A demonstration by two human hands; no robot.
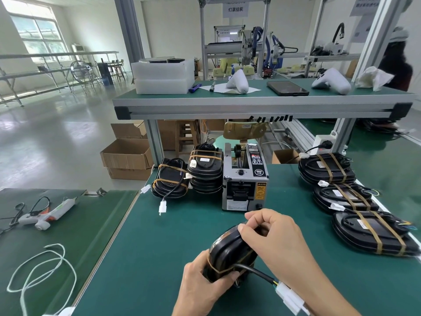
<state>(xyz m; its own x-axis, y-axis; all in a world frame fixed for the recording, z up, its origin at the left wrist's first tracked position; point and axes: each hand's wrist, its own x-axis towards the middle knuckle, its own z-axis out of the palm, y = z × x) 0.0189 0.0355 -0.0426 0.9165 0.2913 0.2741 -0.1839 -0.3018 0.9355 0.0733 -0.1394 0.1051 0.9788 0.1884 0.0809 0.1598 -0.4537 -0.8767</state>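
I hold a stack of black oval housings [227, 249] on its edge over the green mat, near the front. My left hand [202, 286] grips its lower end, thumb curled over the brown tape band. My right hand [275, 238] curls over the top edge, fingertips pinching there. A black cable [255, 271] leaves the stack and ends in a white connector [288, 297] under my right forearm. The grey tape dispenser [245, 179] stands just behind my hands.
Taped bundles of black housings sit left of the dispenser [173, 181] and in a row along the right [341, 197]. A glue gun [45, 214] and white cord [38, 270] lie on the left table. An upper shelf [250, 103] overhangs the back.
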